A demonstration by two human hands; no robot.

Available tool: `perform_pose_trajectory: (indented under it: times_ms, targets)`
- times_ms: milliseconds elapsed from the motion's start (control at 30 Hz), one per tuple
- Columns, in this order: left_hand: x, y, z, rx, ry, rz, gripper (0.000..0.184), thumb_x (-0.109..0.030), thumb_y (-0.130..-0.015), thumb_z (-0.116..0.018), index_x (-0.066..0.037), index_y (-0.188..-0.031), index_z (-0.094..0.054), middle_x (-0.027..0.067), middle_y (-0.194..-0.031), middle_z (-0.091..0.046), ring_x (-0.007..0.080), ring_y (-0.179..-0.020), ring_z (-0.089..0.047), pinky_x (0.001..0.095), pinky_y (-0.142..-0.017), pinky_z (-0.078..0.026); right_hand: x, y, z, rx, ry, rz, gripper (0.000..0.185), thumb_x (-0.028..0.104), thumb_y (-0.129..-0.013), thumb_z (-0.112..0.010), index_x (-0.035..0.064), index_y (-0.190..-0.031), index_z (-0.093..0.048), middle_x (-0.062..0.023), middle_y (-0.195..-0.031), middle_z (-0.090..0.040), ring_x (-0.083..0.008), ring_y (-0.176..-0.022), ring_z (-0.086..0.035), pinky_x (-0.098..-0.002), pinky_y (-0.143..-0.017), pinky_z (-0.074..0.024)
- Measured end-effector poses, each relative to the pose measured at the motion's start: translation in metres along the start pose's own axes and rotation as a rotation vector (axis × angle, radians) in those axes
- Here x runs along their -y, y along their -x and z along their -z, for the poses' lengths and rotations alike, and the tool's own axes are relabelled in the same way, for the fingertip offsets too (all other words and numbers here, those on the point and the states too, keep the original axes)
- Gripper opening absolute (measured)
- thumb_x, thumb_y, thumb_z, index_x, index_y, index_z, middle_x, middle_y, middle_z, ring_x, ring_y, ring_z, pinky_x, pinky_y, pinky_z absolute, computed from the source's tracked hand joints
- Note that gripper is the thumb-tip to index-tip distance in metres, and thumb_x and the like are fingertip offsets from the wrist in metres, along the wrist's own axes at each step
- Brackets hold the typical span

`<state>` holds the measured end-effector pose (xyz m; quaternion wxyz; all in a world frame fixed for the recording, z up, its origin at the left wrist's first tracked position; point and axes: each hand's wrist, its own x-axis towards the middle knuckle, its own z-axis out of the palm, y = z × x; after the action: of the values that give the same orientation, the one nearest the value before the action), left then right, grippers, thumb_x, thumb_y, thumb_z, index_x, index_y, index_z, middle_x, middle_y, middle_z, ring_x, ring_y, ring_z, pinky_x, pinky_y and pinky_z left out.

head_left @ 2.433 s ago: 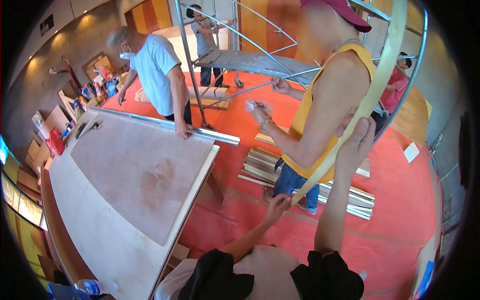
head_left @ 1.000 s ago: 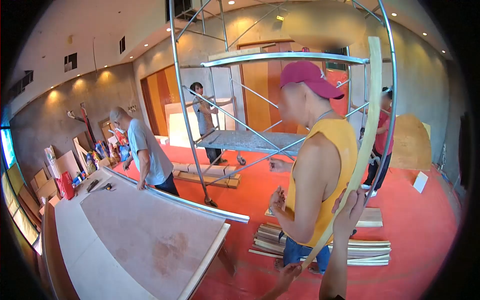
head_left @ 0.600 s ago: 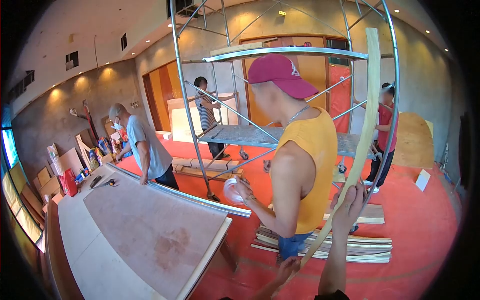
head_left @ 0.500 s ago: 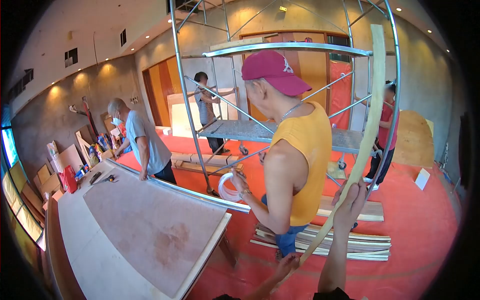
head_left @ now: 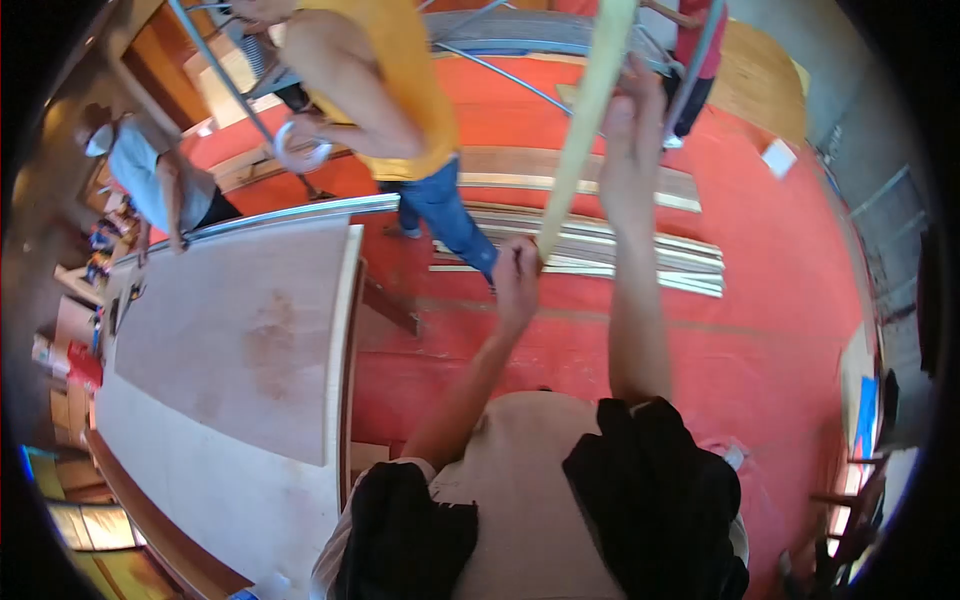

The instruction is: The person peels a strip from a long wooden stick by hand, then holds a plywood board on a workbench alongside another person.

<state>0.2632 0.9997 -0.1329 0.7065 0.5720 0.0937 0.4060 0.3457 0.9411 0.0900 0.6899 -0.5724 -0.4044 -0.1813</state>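
The left hand [head_left: 517,285] pinches the pale strip [head_left: 574,155] near its lower end; the right hand [head_left: 630,140] grips it higher, aslant over the red floor [head_left: 560,345]. This looks like steadying; shifting it calls for both hands moving together.

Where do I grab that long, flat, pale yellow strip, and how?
I'd use two hands on the pale yellow strip: pinch its lower end from the near side, like the left hand, and support it higher from the right, like the right hand. It's long, thin and slanting, so one hand might let it wobble.
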Motion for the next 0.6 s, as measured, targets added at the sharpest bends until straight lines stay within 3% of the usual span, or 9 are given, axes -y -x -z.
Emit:
perform_pose_trajectory:
  times_ms: [67, 100, 200, 300, 400, 500, 600]
  targets:
    - [-0.028, -0.025, 0.006, -0.023, -0.012, -0.082, 0.014, -0.013, -0.101, -0.046, -0.005, -0.09, -0.046, -0.0041, -0.062, -0.04, 0.0032, -0.05, -0.034, 0.0199, -0.043, -0.03, -0.015, 0.036, -0.026, -0.058, 0.042, -0.039, 0.055, 0.037, -0.102, -0.04, -0.0022, -0.14, -0.033, -0.0157, -0.13, -0.046, -0.0226, -0.12, -0.045, -0.0347, -0.102, -0.0347]
    - [-0.032, -0.037, 0.013, -0.019, -0.006, -0.136, 0.012, -0.011, -0.1, -0.046, -0.005, -0.09, -0.046, -0.0043, -0.062, -0.039, 0.002, -0.05, -0.034, 0.0185, -0.044, -0.03, -0.032, 0.052, -0.035, 0.021, -0.039, -0.116, 0.056, 0.039, -0.102, -0.036, -0.0029, -0.139, -0.035, -0.0163, -0.131, -0.046, -0.0231, -0.122, -0.044, -0.0355, -0.103, -0.0343]
    - [-0.059, -0.05, 0.01, 0.0, 0.056, -0.137, 0.008, -0.01, -0.099, -0.048, -0.004, -0.096, -0.049, -0.0038, -0.07, -0.047, 0.0017, -0.057, -0.04, 0.0184, -0.049, -0.035, -0.064, 0.093, -0.038, 0.16, -0.268, -0.236, 0.063, 0.047, -0.102, -0.028, -0.0052, -0.135, -0.039, -0.0165, -0.13, -0.049, -0.0239, -0.123, -0.044, -0.0377, -0.105, -0.0332]
    - [-0.073, -0.061, 0.005, -0.004, -0.001, -0.188, 0.01, -0.011, -0.098, -0.052, -0.001, -0.095, -0.053, -0.002, -0.074, -0.051, 0.0043, -0.065, -0.044, 0.0219, -0.057, -0.039, -0.083, 0.138, -0.039, 0.052, -0.305, -0.358, 0.064, 0.049, -0.102, -0.027, -0.0049, -0.134, -0.04, -0.016, -0.129, -0.049, -0.0238, -0.121, -0.046, -0.0372, -0.104, -0.0335]
    - [-0.095, -0.072, -0.007, 0.0, 0.045, -0.135, 0.01, -0.011, -0.097, -0.053, -0.001, -0.095, -0.054, -0.0019, -0.077, -0.052, 0.005, -0.07, -0.046, 0.0228, -0.062, -0.042, -0.102, 0.182, -0.04, 0.113, -0.395, -0.417, 0.067, 0.051, -0.101, -0.028, -0.0048, -0.134, -0.041, -0.016, -0.131, -0.047, -0.0236, -0.122, -0.044, -0.0379, -0.105, -0.0327]
    - [-0.108, -0.087, -0.025, 0.038, 0.087, -0.089, 0.013, -0.014, -0.097, -0.055, -0.002, -0.093, -0.055, -0.0011, -0.079, -0.055, 0.0054, -0.073, -0.049, 0.023, -0.063, -0.043, -0.107, 0.199, -0.031, 0.129, -0.199, -0.424, 0.057, 0.046, -0.102, -0.031, -0.003, -0.126, -0.047, -0.0149, -0.114, -0.057, -0.0212, -0.103, -0.057, -0.0343, -0.091, -0.0453]
    - [-0.106, -0.097, -0.038, 0.079, 0.145, -0.04, 0.015, -0.016, -0.097, -0.055, -0.001, -0.097, -0.058, 0.0015, -0.085, -0.061, 0.0063, -0.075, -0.053, 0.0236, -0.064, -0.045, -0.094, 0.185, -0.022, 0.172, -0.299, -0.567, 0.044, 0.037, -0.103, -0.034, -0.0012, -0.115, -0.05, -0.0083, -0.083, -0.059, -0.0151, -0.072, -0.058, -0.0286, -0.065, -0.0494]
